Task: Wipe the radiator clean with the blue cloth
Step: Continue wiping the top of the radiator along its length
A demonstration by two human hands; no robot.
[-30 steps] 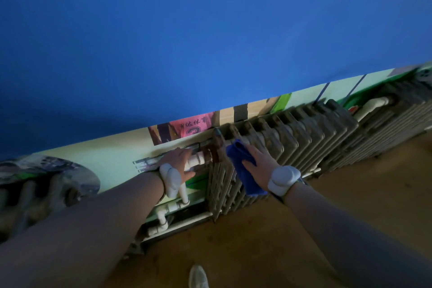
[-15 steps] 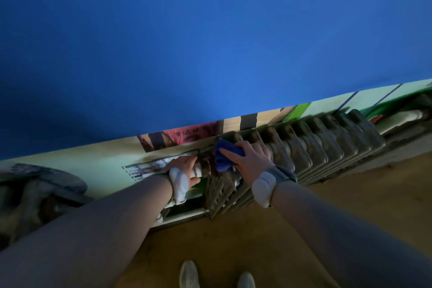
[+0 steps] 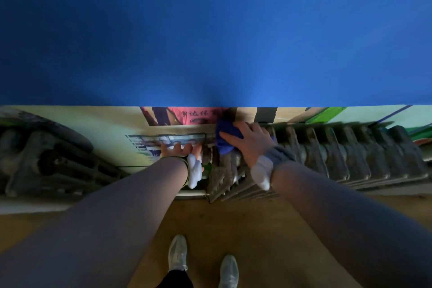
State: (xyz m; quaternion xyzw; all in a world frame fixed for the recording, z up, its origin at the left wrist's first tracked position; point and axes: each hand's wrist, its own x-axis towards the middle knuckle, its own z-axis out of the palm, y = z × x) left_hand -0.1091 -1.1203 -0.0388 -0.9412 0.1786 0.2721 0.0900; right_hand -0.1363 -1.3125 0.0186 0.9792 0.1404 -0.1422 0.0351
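Blue cloth [image 3: 225, 134] on radiator [image 3: 327, 154] top at its left end, wipe barely begun.
Right hand [image 3: 251, 141] holds the cloth bunched under spread fingers, pressing it on the first fins; left hand [image 3: 180, 148] rests just beside it on the pipe [image 3: 205, 159], fingers curled round it as a brace, hands apart. Fins to the right of the right hand look grimy and untouched, so I judge most of the job left. Versus a second ago: cloth went from the front face up onto the top edge, right hand climbed with it, left hand stayed on the pipe, view swung level and shoes [image 3: 228, 269] now show below.
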